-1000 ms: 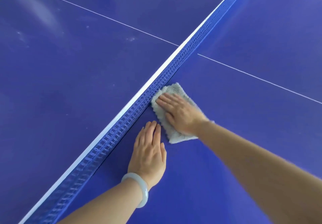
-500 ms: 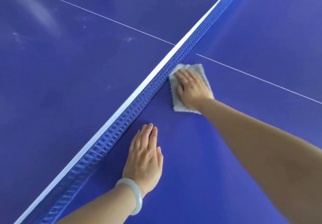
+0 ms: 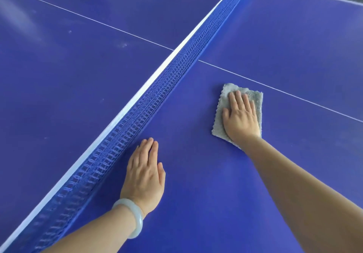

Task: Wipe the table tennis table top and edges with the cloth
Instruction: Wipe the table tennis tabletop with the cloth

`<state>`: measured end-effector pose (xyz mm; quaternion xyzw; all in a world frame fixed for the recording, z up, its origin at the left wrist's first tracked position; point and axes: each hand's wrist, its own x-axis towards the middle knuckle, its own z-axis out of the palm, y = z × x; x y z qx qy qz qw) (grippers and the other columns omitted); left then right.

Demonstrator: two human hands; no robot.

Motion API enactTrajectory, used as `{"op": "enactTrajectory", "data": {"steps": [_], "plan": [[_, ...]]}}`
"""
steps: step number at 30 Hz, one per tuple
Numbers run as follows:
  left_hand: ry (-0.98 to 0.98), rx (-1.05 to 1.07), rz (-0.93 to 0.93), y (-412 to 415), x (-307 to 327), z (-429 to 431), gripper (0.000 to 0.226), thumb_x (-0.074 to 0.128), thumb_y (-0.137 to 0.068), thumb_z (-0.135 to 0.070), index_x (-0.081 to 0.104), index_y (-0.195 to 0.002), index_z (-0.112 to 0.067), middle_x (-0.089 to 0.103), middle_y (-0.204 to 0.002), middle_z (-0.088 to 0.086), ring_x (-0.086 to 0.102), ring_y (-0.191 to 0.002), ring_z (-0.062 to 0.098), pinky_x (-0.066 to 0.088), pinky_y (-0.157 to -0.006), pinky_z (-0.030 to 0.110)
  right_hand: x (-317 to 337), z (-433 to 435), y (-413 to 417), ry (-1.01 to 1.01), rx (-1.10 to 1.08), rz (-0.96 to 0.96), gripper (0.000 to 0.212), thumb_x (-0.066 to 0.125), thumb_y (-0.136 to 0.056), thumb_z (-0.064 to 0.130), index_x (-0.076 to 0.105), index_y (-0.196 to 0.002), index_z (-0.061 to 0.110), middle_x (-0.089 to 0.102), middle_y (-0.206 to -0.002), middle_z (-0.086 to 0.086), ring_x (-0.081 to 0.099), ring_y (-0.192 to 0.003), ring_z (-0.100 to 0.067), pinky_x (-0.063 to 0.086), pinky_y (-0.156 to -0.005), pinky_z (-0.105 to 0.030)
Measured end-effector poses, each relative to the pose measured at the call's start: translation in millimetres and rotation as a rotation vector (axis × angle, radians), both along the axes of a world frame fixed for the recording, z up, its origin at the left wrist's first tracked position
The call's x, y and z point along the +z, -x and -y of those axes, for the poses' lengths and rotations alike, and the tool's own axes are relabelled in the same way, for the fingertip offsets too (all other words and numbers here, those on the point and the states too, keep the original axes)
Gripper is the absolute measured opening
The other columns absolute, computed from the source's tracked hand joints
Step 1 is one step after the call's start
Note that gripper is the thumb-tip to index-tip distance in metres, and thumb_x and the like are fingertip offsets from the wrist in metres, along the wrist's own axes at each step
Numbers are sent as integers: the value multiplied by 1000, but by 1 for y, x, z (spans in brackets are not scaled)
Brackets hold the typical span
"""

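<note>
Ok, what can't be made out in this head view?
Head view only:
- Cloth: middle and underside hidden by the right hand pressing it flat.
- Table: near edges cut off by the frame's bottom and sides.
- Net: lower-left end blurred.
- Pale marks past the net: too faint to tell dust from glare.

bench [image 3: 196,203]: smooth, slight sheen | cloth [image 3: 218,122]: grey fluffy pile | net [image 3: 167,87]: woven mesh, white tape top | bracelet [image 3: 139,221]: pale, glossy, smooth
</note>
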<state>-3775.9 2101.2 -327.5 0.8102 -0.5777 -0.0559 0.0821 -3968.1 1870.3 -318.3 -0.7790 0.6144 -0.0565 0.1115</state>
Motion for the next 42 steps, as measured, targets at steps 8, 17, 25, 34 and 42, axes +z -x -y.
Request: {"op": "enactTrajectory", "data": {"steps": [8,17,25,34,42], "plan": [[41,-12,-14,-1,3,0,54,52,-94,-15,41,-146,-1,38,-153,16,35,-143,32,32,-117,48,-1,-168,-26,37,486,98,61,26,-103,37,19,-158,13,11,-166,-2,3,-154,-17,-3,-125,-36],[24,-5,-17,5,5,0,51,47,-98,-16,39,-146,1,34,-154,17,31,-144,34,29,-118,50,1,-123,57,-11,-310,43,62,21,-104,30,-2,-159,10,-7,-167,-6,-10,-154,-20,-10,-124,-38],[61,-66,35,2,-1,-3,50,50,-96,-7,41,-141,12,38,-148,28,35,-140,44,31,-115,56,-2,-196,110,49,286,23,61,25,-104,41,10,-160,20,4,-166,7,-8,-152,-6,-11,-123,-28],[166,-411,32,102,22,19,38,41,-102,-14,55,-133,3,48,-141,19,46,-134,38,33,-115,53,-2,-176,161,-14,8,0,64,22,-101,40,7,-160,21,-2,-166,6,-10,-152,-7,-6,-125,-32],[13,-421,40,186,1,68,58,15,-103,-35,28,-155,-11,22,-163,10,19,-151,25,19,-122,44,1,-161,198,-32,294,35,61,26,-102,46,13,-159,31,5,-166,14,-5,-153,-6,-4,-125,-32]]}}
